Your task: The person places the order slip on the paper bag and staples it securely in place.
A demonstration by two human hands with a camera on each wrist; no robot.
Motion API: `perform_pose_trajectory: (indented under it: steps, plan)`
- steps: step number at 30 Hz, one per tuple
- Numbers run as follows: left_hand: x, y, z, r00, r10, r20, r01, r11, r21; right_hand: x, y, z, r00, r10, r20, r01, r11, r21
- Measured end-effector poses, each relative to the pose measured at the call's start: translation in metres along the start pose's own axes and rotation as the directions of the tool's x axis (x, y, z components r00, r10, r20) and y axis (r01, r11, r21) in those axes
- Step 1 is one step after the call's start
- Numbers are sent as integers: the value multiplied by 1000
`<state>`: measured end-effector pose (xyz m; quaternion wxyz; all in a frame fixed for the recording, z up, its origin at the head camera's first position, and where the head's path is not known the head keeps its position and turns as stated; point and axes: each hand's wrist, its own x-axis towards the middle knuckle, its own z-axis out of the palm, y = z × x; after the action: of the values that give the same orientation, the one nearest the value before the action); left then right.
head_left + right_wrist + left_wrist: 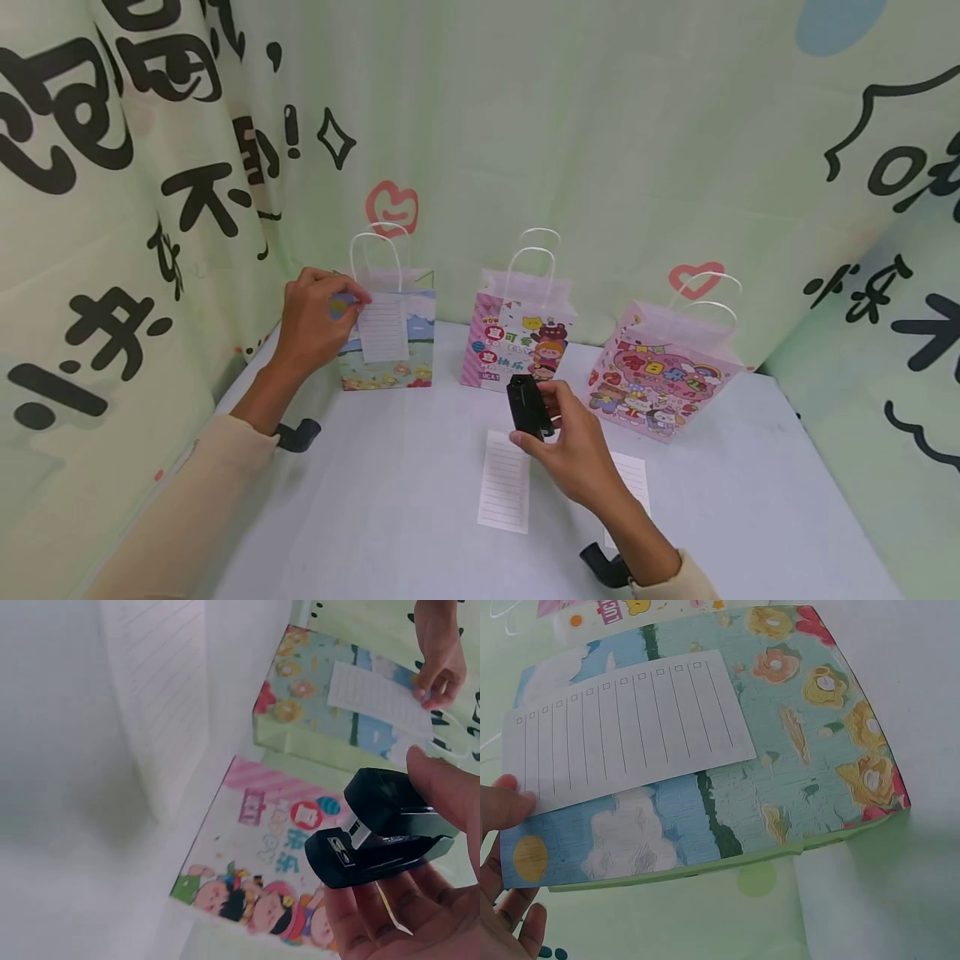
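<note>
At the left, my left hand [318, 321] pinches the top edge of a lined paper slip [384, 332] and the rim of a blue and green gift bag [420, 350]. The slip lies flat against the bag's front, as the left wrist view shows with the bag's painted flowers [825, 684]. My right hand [573, 446] grips a black stapler [528, 407] in front of the middle bag. Its jaws stand apart in the right wrist view, with nothing between them; the thumb [439, 780] lies on top and the fingers below.
A pink and white gift bag [513, 337] stands in the middle, and a pink cartoon bag [660, 379] is angled at the right. Two more lined slips lie on the white table: one slip [504, 483] near the centre, another slip [632, 475] partly under my right forearm. Printed curtains [600, 125] hang behind.
</note>
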<state>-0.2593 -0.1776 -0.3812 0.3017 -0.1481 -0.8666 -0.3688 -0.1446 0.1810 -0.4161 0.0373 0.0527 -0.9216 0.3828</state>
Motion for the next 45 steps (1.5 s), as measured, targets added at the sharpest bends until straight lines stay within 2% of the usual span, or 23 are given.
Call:
perform_pose_trajectory:
  steps: [9, 25, 32, 38, 45]
  plan:
    - [0, -1, 0, 1000, 4, -3, -4, 1000, 10, 21, -34, 14, 995, -96, 16, 95, 993, 69]
    - [-1, 1, -1, 1000, -8, 6, 8, 1000, 23, 60, -90, 30, 967, -256, 14, 250, 955, 159]
    - [1, 2, -1, 1000, -6, 19, 5, 999, 37, 83, -110, 36, 932, -364, 3, 357, 915, 187]
    - [1, 5, -3, 999, -26, 40, 24, 999, 49, 104, -127, 42, 890, -455, -17, 449, 870, 204]
    - [1, 4, -4, 999, -16, 40, 13, 998, 57, 126, -148, 50, 841, -540, -31, 532, 815, 227]
